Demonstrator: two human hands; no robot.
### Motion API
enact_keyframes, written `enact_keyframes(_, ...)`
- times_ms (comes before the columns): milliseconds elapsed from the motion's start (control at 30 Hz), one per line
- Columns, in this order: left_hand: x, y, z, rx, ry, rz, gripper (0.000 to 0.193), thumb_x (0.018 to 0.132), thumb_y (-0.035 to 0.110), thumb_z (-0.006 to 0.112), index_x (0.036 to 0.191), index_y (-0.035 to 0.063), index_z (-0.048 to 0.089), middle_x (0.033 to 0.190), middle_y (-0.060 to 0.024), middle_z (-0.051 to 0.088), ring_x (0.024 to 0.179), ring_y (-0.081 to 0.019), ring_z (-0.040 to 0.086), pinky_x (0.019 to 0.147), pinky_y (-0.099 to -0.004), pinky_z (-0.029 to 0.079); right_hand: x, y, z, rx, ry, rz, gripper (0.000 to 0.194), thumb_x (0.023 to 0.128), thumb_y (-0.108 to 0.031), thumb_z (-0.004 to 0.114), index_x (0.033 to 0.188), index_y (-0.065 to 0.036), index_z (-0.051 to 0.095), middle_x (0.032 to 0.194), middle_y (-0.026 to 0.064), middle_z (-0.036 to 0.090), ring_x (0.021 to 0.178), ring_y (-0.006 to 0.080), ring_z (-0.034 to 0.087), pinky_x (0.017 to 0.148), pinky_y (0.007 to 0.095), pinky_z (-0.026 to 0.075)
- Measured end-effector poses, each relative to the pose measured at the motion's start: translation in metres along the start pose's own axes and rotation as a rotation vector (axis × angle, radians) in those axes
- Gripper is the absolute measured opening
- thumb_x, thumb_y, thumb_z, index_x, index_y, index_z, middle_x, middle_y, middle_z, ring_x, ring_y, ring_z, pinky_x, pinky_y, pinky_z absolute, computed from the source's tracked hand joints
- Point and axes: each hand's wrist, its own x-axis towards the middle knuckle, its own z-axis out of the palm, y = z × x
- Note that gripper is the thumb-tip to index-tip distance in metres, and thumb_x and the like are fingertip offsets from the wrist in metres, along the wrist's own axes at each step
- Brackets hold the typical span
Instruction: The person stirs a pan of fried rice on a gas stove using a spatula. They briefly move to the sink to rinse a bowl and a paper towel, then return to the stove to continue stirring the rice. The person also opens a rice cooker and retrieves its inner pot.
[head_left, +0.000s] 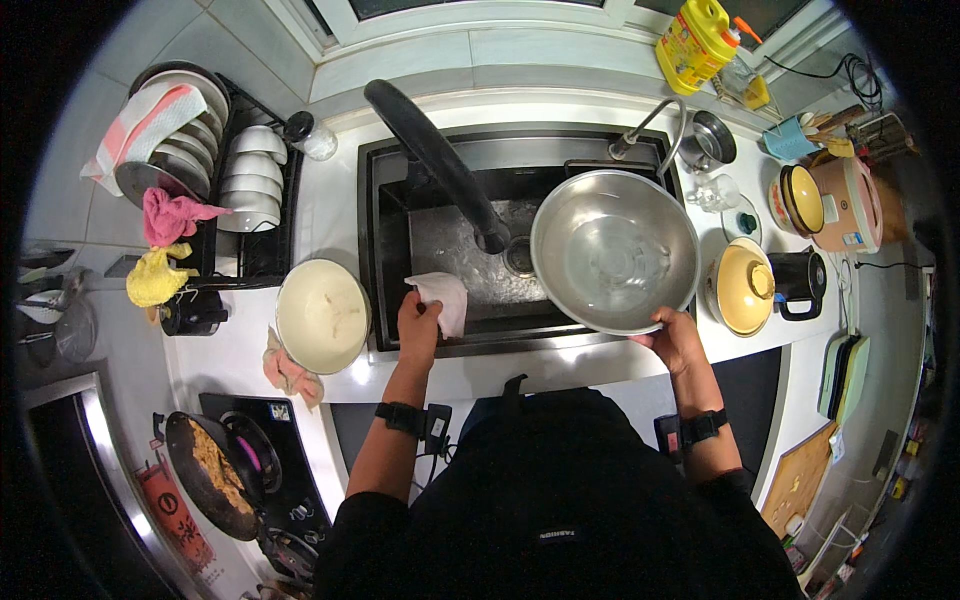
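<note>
My left hand (418, 326) pinches a pale pink cloth (444, 300) over the left front part of the black sink (480, 345). My right hand (673, 337) grips the near rim of a large stainless steel bowl (615, 251), which has clear water in it and rests over the sink's right side. The black faucet (439, 161) arches over the sink between my hands. To the left of my left hand, a cream-coloured basin (322, 316) with some residue inside stands on the counter, partly over a pinkish rag (291, 375).
A black dish rack (289, 187) with plates and white bowls (251, 180) stands at the left. A wok of food (217, 472) sits at the lower left. Right of the sink are a yellow-lidded bowl (742, 289), a black kettle (799, 285) and a metal pot (707, 141).
</note>
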Motion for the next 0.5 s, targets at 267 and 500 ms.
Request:
enact_keyframes(267, -0.014, 0.012, 0.003, 0.060, -0.037, -0.039, 0.027, 0.085, 0.005, 0.064, 0.111, -0.0016, 0.060, 0.098, -0.0056, 0.063, 0.091, -0.0162, 0.057, 0.083, -0.0304, 0.045, 0.053, 0.020, -0.024, 0.324, 0.013, 0.022, 0.049, 0.083, 0.002, 0.051, 0.130, 0.009, 0.042, 0.127, 0.0265, 0.052, 0.109, 0.0432, 0.060, 0.089, 0.0529, 0.059)
enact_keyframes(500, -0.026, 0.009, -0.001, -0.024, -0.010, -0.008, 0.021, 0.087, 0.006, 0.063, 0.106, -0.0024, 0.061, 0.086, -0.0058, 0.061, 0.077, -0.0134, 0.055, 0.068, -0.0291, 0.045, 0.083, 0.017, -0.025, 0.344, -0.022, -0.003, 0.046, 0.087, -0.001, 0.052, 0.130, 0.010, 0.042, 0.127, 0.0265, 0.053, 0.109, 0.0415, 0.061, 0.092, 0.0517, 0.059)
